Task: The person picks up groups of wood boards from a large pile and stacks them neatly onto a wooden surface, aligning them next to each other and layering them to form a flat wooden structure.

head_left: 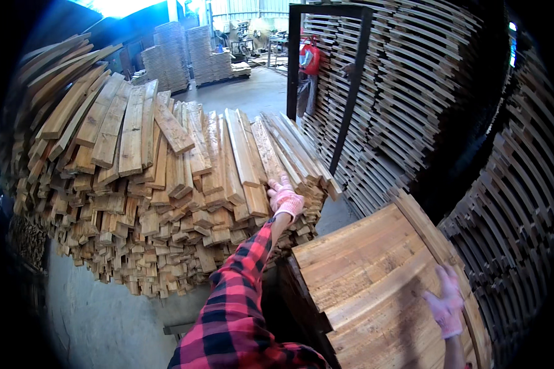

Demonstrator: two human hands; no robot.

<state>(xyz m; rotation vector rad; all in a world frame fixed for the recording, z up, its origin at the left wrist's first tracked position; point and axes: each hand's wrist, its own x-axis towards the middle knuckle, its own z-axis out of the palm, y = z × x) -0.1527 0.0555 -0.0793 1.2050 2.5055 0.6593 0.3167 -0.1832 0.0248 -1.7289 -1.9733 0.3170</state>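
Note:
My left hand (285,198), in a pink-and-white knit glove, reaches out to the near end of a wooden board (266,147) on top of a large pile. Its fingers are stretched out and spread over that end; their undersides are hidden. My right hand (446,302), gloved alike, is open with fingers apart, over a flat layer of boards (363,258) laid side by side at the lower right. Whether its palm touches the wood I cannot tell. A longer board (421,227) runs along the right edge of this layer.
The loose pile of cut boards (160,215) fills the left and middle. A dark metal frame (352,86) stands upright beside tall stacks of spaced slats (400,80), and a red bag (311,58) hangs there. Further stacks (209,55) stand at the back on the concrete floor (252,86).

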